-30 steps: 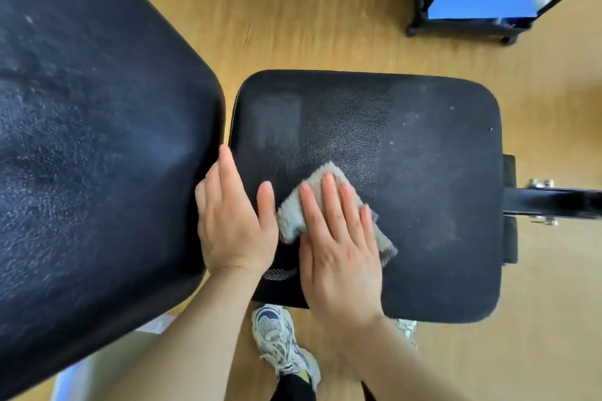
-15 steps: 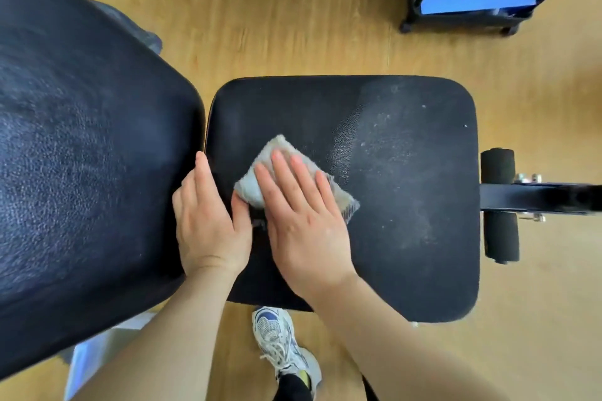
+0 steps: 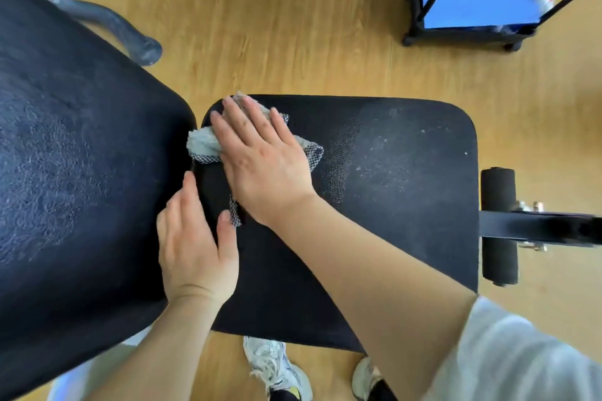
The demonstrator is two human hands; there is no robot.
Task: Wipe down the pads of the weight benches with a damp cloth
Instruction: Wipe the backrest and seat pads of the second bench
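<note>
Cloth lengthwise left-right under right hand

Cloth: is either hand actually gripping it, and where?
Not gripped. The right hand presses flat on the cloth, over its middle, fingers straight. The left hand rests on the seat pad edge, holding nothing.

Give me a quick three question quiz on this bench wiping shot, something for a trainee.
1. True or false: the right hand presses the cloth flat against the seat pad.
2. Where is the left hand? A, raised in the air. B, resting at the seat pad's edge beside the back pad. C, gripping the cloth.
3. Which end of the seat pad shows pale specks?

Key: 1 true. 2 B. 3 the end near the foam roller.
</note>
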